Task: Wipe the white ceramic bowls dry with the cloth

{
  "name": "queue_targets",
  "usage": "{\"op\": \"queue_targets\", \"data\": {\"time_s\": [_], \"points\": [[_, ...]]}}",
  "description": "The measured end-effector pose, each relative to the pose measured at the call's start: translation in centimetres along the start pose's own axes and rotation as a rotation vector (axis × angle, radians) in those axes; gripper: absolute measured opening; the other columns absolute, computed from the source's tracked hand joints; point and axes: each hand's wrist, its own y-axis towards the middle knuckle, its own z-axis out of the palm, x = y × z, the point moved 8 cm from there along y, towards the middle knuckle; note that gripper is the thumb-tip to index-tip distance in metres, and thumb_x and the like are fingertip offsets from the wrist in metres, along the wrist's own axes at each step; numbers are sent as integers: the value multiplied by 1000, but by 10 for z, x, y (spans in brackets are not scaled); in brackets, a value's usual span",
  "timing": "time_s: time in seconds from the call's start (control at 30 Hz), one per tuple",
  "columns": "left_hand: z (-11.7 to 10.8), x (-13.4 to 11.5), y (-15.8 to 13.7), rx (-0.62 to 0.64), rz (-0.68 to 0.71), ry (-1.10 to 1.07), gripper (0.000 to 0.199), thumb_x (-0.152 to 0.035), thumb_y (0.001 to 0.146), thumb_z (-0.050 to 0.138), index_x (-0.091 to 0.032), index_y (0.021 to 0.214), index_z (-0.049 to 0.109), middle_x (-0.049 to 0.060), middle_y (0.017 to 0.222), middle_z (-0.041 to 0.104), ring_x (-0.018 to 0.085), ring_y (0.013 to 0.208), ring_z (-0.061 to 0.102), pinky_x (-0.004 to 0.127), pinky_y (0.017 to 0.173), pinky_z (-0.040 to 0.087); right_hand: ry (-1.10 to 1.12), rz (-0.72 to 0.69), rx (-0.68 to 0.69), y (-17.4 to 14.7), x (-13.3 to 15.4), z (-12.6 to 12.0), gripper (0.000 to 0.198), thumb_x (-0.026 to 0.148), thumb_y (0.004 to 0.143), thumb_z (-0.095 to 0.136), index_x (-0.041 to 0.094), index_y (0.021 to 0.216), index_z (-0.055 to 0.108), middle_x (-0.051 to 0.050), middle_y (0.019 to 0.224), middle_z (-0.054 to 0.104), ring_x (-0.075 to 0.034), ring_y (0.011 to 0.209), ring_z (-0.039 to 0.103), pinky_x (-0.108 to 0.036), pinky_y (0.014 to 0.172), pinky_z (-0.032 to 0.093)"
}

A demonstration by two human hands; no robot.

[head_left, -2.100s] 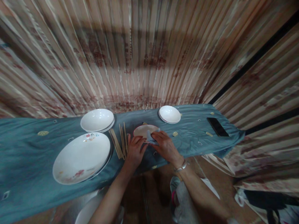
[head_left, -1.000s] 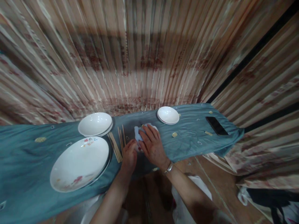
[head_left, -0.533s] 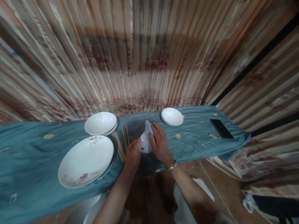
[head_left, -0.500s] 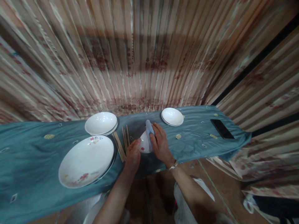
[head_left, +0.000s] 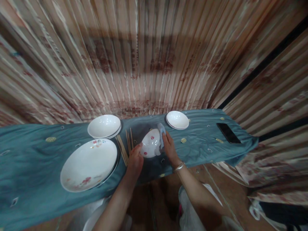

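Observation:
A white bowl [head_left: 149, 146] with small red flower prints is tilted above the table's front part, its outer side toward me. My left hand [head_left: 136, 155] grips the bowl's left edge, fingers closed on it. At the opposite rim, my right hand [head_left: 170, 148] is closed on a light blue cloth [head_left: 161, 134], pressing it round the bowl's edge. Just left of the bowl lie several wooden chopsticks [head_left: 123, 150], two of them set slightly apart. The far side of the bowl and some fingertips are hidden.
Large flowered plates [head_left: 84, 166] are stacked at the left, with stacked white bowls [head_left: 104, 126] behind them. Smaller stacked bowls [head_left: 178, 120] stand back right. A black phone [head_left: 228, 132] lies on the teal tablecloth [head_left: 199, 144]. A curtain [head_left: 149, 80] hangs directly behind the table.
My right hand and the cloth have slid from over the bowl to its right rim, uncovering more of its printed side. The left hand keeps its hold.

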Motion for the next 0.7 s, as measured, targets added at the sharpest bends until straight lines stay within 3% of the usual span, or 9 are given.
{"op": "queue_targets", "data": {"time_s": [0.13,0.27,0.4,0.7], "points": [[5,14,-1,-11,-13,29,37,-19,72,51,-14,104,68,15,111,71,29,109,63,47,105,44,169,124,-45,-3,-20,1,51,55,88,48,18,119,64,-10,119,69,-24,114,60,-39,103,45],[4,6,-1,-9,-22,1,34,-23,77,52,-15,107,67,13,110,71,28,113,61,44,104,45,295,205,-49,-9,-34,6,60,64,83,51,19,119,65,-9,120,69,-24,117,59,-38,103,45],[4,-11,-2,53,-81,-121,33,-24,77,55,-14,105,68,11,102,73,27,109,62,41,100,47,346,224,-41,-10,-41,7,59,64,84,50,20,122,62,-8,123,67,-24,118,59,-39,101,47],[16,-25,-5,43,-239,-406,23,-26,70,66,-17,90,71,10,86,73,26,95,65,36,85,53,252,170,-105,4,-40,-10,49,59,85,51,18,105,68,-11,102,72,-25,95,66,-40,83,54]]}}
